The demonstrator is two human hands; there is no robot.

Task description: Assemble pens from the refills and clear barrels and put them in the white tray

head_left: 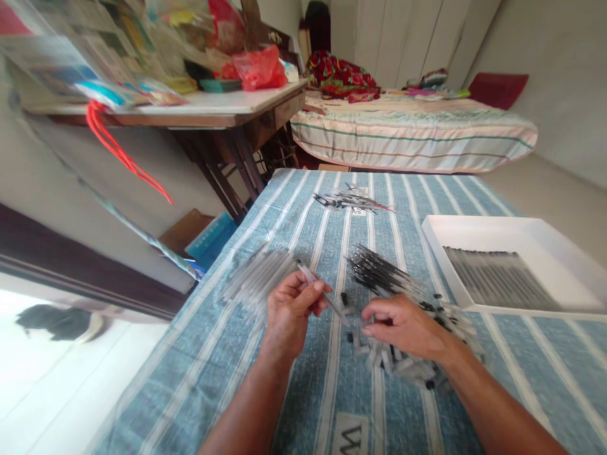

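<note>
Blue-and-white striped cloth under everything; the pen is over it, pinched in the left hand, and could slip or knock the loose caps if that light fingertip grip loosens. Right hand is apart from the left, palm down, fingers curled low above the caps, its grip unclear.

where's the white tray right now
In the head view, the white tray sits on the striped cloth at the right, just past the heap of short pieces.
</note>
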